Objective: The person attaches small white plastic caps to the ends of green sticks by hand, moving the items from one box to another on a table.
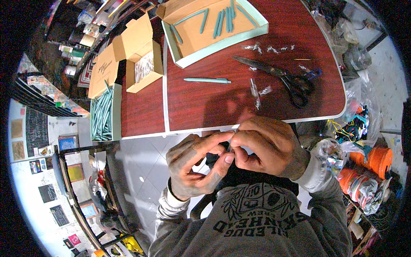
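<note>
My left hand (190, 165) and my right hand (274, 147) meet in front of the table's near edge. Thumb and index finger of each are pinched, the fingertips touching or nearly so. Whatever lies between them is too small or hidden to make out. Beyond the hands, a single teal pen (207, 80) rests on the dark red table (192, 105). Large black-handled scissors (293, 81) lie to its right, blades pointing left. Small clear plastic scraps (255, 92) with white bits are scattered beside the scissors.
A shallow open box (188, 51) at the back holds several teal pens. At the left, an open carton (156, 73) contains clear pieces, and another box (116, 113) is full of teal pens. Orange spools (372, 162) and plastic bags stand right of the table.
</note>
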`<state>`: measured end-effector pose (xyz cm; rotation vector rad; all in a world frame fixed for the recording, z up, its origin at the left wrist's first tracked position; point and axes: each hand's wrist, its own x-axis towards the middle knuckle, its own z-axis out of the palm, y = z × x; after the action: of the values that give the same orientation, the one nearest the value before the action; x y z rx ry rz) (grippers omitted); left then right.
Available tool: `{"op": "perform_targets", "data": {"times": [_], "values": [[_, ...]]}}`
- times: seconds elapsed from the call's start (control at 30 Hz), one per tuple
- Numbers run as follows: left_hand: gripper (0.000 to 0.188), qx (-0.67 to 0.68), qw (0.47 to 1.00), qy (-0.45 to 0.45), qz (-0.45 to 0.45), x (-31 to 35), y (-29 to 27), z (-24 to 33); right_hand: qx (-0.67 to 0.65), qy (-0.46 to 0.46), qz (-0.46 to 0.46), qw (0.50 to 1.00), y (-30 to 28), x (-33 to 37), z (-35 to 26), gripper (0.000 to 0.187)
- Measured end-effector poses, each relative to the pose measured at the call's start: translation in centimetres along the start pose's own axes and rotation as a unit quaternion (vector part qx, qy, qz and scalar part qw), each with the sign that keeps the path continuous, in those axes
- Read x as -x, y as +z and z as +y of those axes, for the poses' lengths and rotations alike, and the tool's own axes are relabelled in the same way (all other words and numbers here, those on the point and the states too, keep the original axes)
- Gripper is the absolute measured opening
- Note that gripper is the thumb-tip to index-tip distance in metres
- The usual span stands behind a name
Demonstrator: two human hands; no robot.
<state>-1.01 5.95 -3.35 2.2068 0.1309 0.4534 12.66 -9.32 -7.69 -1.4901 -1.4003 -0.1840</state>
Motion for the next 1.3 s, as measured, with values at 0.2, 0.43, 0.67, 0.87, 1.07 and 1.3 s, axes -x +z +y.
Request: {"op": "perform_targets", "data": {"times": [0.2,0.43,0.67,0.87,1.07,1.3], "values": [[0.025,-0.005,1.0,0.011,0.029,0.5,0.4,-0.5,0.022,-0.004,-0.016,1.0,0.0,-0.3,-0.3,0.027],[0.013,0.003,0.998,0.052,0.033,0.5,0.3,-1.4,0.023,-0.005,-0.059,0.998,-0.3,-1.1,-0.7,0.027],[0.014,-0.007,0.992,-0.017,0.126,1.6,0.8,-2.2,-0.027,0.068,-0.002,0.997,0.6,-1.5,-0.2,0.026],[0.017,0.037,0.947,-0.037,0.316,1.5,3.9,-3.1,-0.298,0.247,0.016,0.922,3.1,-0.5,-0.8,0.035],[0.019,0.141,0.906,-0.07,0.392,1.2,5.7,-3.4,-0.4,0.279,0.038,0.872,4.2,-1.0,-0.9,0.029],[0.018,0.189,0.901,-0.093,0.379,1.2,6.0,-3.2,-0.319,0.314,0.055,0.893,4.0,-0.9,-0.7,0.025]]}}
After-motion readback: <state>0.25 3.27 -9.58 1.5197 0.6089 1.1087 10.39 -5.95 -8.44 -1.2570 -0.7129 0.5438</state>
